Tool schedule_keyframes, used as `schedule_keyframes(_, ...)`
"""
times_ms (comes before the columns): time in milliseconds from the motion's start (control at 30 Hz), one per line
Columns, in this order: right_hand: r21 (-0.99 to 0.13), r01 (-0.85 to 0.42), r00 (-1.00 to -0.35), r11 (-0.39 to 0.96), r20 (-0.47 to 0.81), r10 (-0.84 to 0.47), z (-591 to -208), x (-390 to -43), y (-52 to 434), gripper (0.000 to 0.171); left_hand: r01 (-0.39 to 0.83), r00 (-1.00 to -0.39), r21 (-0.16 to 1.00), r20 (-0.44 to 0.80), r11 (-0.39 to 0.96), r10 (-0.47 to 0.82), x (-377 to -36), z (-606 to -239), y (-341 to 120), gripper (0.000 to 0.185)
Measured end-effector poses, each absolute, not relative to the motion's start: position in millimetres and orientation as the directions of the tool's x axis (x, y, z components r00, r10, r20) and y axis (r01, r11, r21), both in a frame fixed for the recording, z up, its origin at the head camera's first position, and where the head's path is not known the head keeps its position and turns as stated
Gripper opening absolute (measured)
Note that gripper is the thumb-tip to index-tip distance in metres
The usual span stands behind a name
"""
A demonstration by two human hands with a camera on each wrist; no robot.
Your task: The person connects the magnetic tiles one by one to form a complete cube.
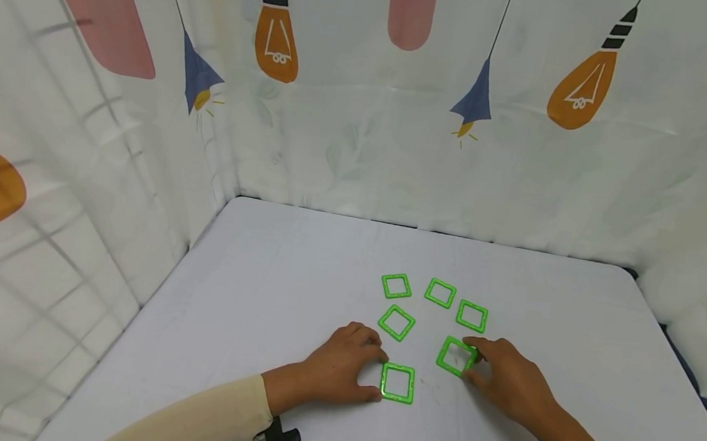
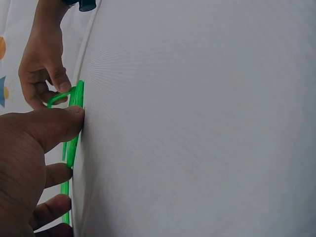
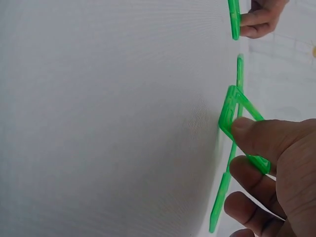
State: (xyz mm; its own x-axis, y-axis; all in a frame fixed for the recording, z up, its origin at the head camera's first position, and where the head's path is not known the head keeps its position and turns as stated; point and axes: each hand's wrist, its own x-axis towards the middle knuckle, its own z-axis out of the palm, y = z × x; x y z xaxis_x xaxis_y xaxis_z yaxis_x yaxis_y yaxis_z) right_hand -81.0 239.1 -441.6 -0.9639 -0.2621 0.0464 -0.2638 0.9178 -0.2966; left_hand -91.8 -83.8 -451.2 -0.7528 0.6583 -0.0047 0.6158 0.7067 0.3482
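Observation:
Several green square frames, see-through in the middle, are on a white tabletop. My right hand [image 1: 511, 385] pinches one green square frame [image 1: 442, 355] at its right side, between thumb and fingers. In the right wrist view this frame [image 3: 226, 113] is tilted up off the white surface. My left hand [image 1: 338, 365] holds the nearest green square frame [image 1: 412, 386] by its left side, thumb at the near corner and forefinger at the far one. That frame lies flat, and the left thumb [image 2: 59, 126] rests against its edge in the left wrist view.
Beyond the hands lie more square frames: one [image 1: 385, 324] near the left hand, one [image 1: 394, 296] behind it, and two [image 1: 428, 296] [image 1: 471, 328] at the right. Patterned white curtains [image 1: 359, 145] stand along the table's back and left.

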Motion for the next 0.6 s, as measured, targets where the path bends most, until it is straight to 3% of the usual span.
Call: schedule_keyframes(600,-0.315,-0.301,-0.952,0.900,0.162,-0.262,-440.8,-79.0,238.0,0.031,0.602,-0.761,0.361,-0.011,0.712,0.649,-91.6,-450.5,-82.9,0.049)
